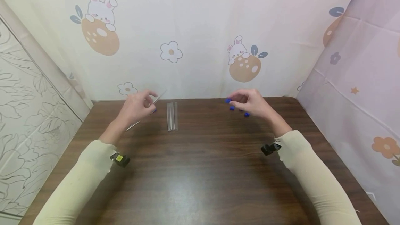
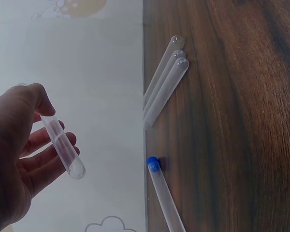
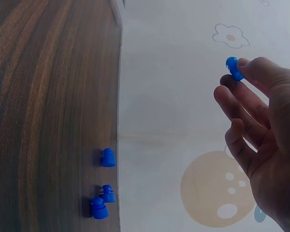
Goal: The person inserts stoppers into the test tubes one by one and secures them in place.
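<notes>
My left hand [image 1: 135,107], raised above the table's back left, pinches a clear test tube [image 2: 63,146] between thumb and fingers; its rounded end points away from the palm. Below that hand lies another test tube [image 2: 168,203] with a blue stopper [image 2: 153,163] in its end, partly hidden in the head view. Three clear test tubes [image 1: 172,117] without stoppers lie side by side to the right of the left hand. At the back right, the thumb and index finger of my right hand [image 1: 252,103] pinch a blue stopper [image 3: 234,69]. Three loose blue stoppers [image 3: 108,158] lie on the table beneath it.
The brown wooden table [image 1: 200,169] ends at the back against a pale curtain [image 1: 200,20] with rabbit and flower prints. Another printed curtain [image 1: 359,89] hangs along the right side, and a flower-patterned panel [image 1: 28,96] stands at the left.
</notes>
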`<state>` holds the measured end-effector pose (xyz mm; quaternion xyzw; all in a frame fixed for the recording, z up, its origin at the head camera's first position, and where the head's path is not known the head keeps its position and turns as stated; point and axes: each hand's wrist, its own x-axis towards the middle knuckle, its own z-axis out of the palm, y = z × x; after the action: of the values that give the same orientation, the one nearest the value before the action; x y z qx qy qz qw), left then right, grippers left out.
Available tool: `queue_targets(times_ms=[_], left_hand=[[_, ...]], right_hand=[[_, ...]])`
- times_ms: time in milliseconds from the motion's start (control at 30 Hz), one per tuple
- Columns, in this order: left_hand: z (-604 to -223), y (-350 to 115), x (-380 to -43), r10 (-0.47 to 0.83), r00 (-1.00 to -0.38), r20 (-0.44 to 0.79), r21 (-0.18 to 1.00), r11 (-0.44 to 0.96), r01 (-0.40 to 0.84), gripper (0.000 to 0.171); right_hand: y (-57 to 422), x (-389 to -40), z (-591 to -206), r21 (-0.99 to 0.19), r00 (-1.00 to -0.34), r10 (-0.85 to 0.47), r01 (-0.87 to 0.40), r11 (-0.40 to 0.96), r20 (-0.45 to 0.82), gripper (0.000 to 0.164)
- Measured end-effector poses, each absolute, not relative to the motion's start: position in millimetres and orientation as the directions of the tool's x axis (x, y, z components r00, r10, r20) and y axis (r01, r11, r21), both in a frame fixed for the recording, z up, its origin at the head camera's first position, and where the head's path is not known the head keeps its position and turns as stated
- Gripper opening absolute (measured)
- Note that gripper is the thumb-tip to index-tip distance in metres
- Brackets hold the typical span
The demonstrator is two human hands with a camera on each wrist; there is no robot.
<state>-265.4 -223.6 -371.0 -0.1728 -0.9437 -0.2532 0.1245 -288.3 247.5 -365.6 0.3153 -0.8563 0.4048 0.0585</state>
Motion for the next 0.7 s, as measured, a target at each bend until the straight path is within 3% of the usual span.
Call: queue_targets(times_ms=[700], left_hand=[[-364.0, -216.7, -259.5, 0.376, -0.852, 0.365, 0.255, 0.84, 0.479, 0.035]], right_hand=[[250.1, -282.3, -375.9, -0.681, -0.804, -0.476, -0.572, 0.458, 0.355, 0.02]])
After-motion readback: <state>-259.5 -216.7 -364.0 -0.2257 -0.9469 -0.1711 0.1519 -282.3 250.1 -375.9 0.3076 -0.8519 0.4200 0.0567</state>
